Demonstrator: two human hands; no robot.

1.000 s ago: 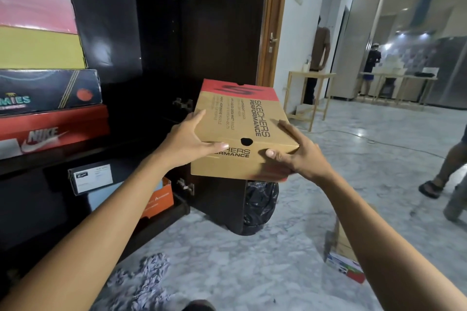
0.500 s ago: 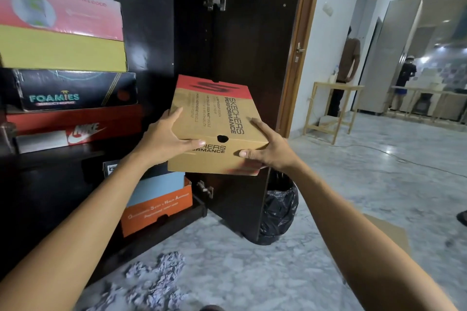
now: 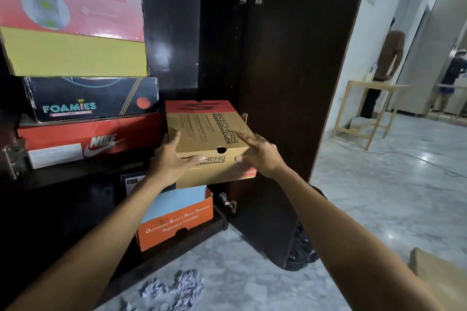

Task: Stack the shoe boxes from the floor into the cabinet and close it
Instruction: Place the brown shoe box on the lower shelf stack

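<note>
A brown Skechers shoe box (image 3: 206, 134) with a red far end sits between both my hands at the level of the dark cabinet's middle shelf (image 3: 75, 174). My left hand (image 3: 171, 161) grips its near left corner, thumb across the front. My right hand (image 3: 260, 156) grips the near right corner. To its left stands a stack: a red Nike box (image 3: 101, 134), a black Foamies box (image 3: 91, 101), a yellow box (image 3: 75, 55) and a pink box (image 3: 70, 10). The cabinet door (image 3: 298, 83) stands open on the right.
An orange box (image 3: 177, 222) with a blue top lies on the bottom shelf. A black bag (image 3: 303, 250) sits behind the door's foot. Crumpled paper (image 3: 174, 288) lies on the marble floor, a brown box (image 3: 439, 278) at right. People stand by wooden tables (image 3: 366, 108) beyond.
Both hands have carried the Skechers box left and into the cabinet opening, beside the Nike box. The view has closed in on the shelves.
</note>
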